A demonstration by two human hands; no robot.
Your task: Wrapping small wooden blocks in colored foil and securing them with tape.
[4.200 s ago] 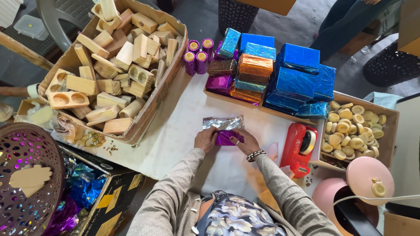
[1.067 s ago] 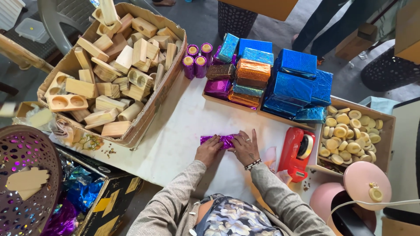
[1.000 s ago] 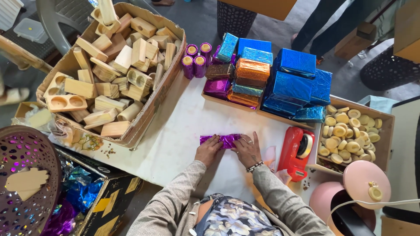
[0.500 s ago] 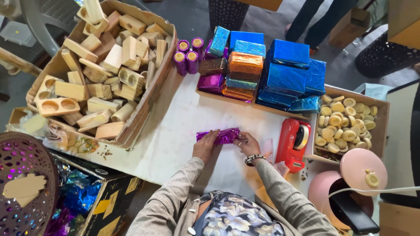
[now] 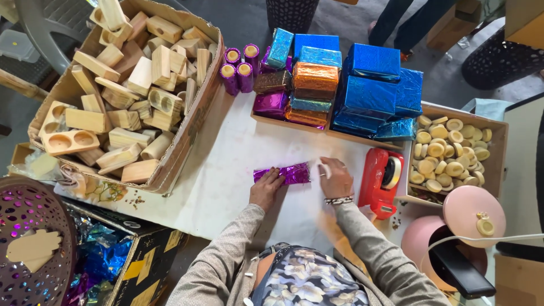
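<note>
- The left hand (image 5: 266, 190) presses down on the left end of a purple foil-wrapped block (image 5: 282, 174), fingers curled over it
- The right hand (image 5: 335, 177) lies flat just right of the block, fingers loosely spread on the white table (image 5: 226, 164)
- A red tape dispenser (image 5: 381, 181) stands beside the right hand
- Farther off sit a tray of blue, orange and purple wrapped blocks (image 5: 340, 85) and a cardboard box of wooden pieces (image 5: 124, 96)

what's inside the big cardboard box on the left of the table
The big cardboard box holds a loose heap of pale wooden blocks, some with round holes. Whatever lies beneath the top layer is covered.
</note>
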